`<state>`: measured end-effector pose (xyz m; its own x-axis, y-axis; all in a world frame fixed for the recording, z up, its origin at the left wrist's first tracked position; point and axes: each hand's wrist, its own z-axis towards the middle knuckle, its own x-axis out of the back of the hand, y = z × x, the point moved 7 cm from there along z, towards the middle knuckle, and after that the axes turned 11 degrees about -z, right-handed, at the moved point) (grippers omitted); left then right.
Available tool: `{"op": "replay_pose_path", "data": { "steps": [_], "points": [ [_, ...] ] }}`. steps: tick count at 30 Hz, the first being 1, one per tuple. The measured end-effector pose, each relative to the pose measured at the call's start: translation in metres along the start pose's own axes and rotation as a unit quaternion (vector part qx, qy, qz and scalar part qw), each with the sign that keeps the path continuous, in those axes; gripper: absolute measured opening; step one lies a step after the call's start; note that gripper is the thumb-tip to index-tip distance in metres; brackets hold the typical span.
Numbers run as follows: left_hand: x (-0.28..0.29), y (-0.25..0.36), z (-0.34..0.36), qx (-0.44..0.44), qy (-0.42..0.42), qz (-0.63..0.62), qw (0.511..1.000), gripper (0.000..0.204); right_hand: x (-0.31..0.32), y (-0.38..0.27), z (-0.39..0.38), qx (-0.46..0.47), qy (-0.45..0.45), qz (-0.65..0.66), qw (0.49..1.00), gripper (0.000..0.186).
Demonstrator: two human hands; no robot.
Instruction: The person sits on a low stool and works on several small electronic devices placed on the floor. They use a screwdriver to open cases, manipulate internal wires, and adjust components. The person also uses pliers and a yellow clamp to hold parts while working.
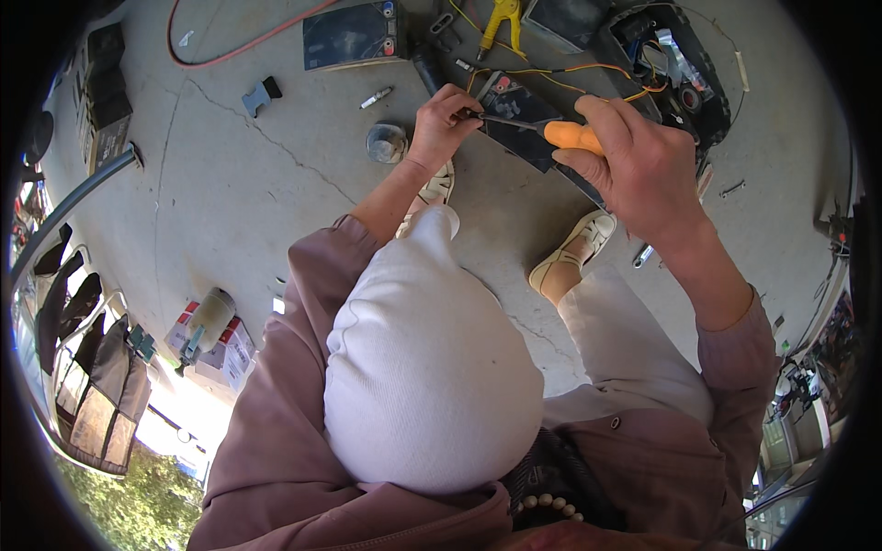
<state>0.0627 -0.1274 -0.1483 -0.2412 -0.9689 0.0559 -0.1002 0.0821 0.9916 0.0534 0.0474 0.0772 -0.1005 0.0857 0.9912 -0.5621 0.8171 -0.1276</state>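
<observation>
The screwdriver (573,138) has a bright orange handle and a dark grey shaft. The batteries (519,103) are black with small red spots, the wires (551,71) yellow and orange, the air gun (505,23) vivid yellow, the hose (188,64) dull red. Darker crack lines streak the grey floor (239,220). The jacket (276,404) is mauve-brown, the trousers (634,335) off-white, the shoes (595,234) cream.

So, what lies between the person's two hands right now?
In the head view, an orange-handled screwdriver: the right hand grips its handle, and its shaft reaches toward the left hand. A dark box shows behind it.
</observation>
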Motion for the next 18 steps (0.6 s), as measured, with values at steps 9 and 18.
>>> {"op": "replay_pose_path", "data": {
  "steps": [9,18],
  "points": [
    [0.002,-0.002,-0.001,0.008,0.009,0.001,1.000,0.024,0.009,-0.005,0.005,0.002,0.014,0.103,0.995,0.045],
    [0.002,0.001,0.000,0.001,0.010,-0.002,1.000,0.024,0.008,0.000,0.003,-0.029,0.000,0.114,0.993,0.040]
  ]
}}
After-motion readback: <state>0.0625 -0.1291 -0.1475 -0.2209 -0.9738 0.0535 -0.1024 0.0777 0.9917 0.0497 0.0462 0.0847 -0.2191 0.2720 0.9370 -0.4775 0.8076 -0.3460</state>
